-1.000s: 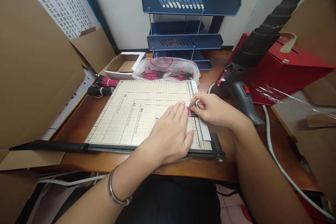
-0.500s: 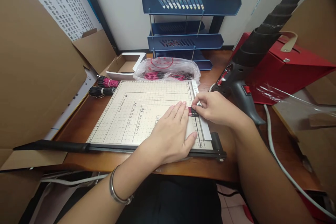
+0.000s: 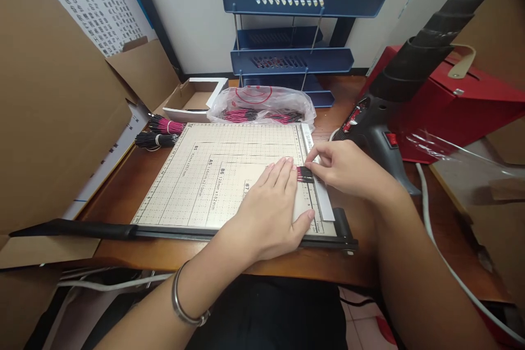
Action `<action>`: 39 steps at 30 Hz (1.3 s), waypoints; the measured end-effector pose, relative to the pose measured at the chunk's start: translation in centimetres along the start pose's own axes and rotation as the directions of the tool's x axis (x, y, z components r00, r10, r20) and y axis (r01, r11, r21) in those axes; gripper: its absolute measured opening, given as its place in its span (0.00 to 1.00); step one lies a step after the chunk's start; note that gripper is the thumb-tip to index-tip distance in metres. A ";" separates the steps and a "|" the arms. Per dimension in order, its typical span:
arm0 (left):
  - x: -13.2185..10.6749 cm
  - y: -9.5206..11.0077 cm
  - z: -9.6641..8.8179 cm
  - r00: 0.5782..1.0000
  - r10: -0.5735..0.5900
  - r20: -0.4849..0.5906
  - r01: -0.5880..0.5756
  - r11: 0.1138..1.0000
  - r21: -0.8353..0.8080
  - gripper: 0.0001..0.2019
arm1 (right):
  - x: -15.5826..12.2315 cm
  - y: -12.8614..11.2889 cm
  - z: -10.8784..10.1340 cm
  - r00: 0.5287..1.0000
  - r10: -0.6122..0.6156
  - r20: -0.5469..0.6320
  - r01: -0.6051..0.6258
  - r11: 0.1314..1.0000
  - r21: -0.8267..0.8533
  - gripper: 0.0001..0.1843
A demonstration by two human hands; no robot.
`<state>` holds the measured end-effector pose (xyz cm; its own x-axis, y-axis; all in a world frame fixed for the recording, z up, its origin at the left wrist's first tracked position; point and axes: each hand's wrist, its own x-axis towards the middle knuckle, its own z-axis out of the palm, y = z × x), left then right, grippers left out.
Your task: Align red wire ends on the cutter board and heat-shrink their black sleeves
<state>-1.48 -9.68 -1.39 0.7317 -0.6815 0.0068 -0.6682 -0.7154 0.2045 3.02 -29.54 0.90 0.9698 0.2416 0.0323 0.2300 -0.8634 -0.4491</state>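
My left hand [image 3: 270, 208] lies flat, fingers together and stretched out, on the gridded board of a paper cutter [image 3: 213, 175], pressing down a row of short red and black wires [image 3: 304, 174]. Only the wires' right ends show past my fingertips. My right hand [image 3: 346, 169] is curled at the board's right edge, its fingertips pinching those wire ends beside the white ruler strip [image 3: 322, 197]. The cutter's black arm [image 3: 82, 228] lies along the near edge of the board.
A clear bag of wires [image 3: 262, 106] and two tied wire bundles [image 3: 159, 134] lie behind the board. A blue tiered tray [image 3: 291, 38] stands at the back. A black heat gun [image 3: 394, 93] and red box [image 3: 463, 104] stand right; cardboard [image 3: 53, 104] walls the left.
My right hand has slid slightly right along the wire ends; its fingertips now sit over the ruler strip. The view has shifted a little. My left hand stays flat.
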 end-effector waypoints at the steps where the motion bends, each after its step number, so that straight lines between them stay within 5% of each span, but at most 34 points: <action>1: 0.0 0.0 0.1 1.000 0.002 -0.005 -0.002 1.000 0.000 0.39 | 0.0 0.0 0.0 1.000 -0.003 -0.001 0.003 1.000 0.000 0.07; 17: 0.1 0.2 0.2 1.000 -0.004 0.009 0.004 1.000 0.006 0.41 | -0.1 -0.2 -0.1 1.000 -0.020 -0.016 0.019 1.000 -0.019 0.08; 26: 0.9 0.5 -0.1 0.999 0.004 0.033 -0.003 1.000 -0.017 0.39 | -0.2 -0.6 -0.1 0.966 -0.002 -0.259 0.029 0.995 0.097 0.08; 35: 0.9 0.6 0.0 0.999 0.004 0.036 -0.003 0.999 -0.038 0.40 | -0.4 -0.3 -0.9 0.992 -0.084 0.098 0.070 0.987 0.147 0.09; 39: 0.9 0.4 -0.5 0.998 -0.008 0.068 0.013 0.997 -0.079 0.39 | -0.3 -0.1 -0.9 0.990 -0.059 0.125 0.042 0.989 0.140 0.10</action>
<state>-1.04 -10.47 -0.78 0.7261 -0.6848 -0.0613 -0.6458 -0.7099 0.2811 2.78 -29.96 1.72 0.9368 0.3458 -0.0527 0.2566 -0.7818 -0.5682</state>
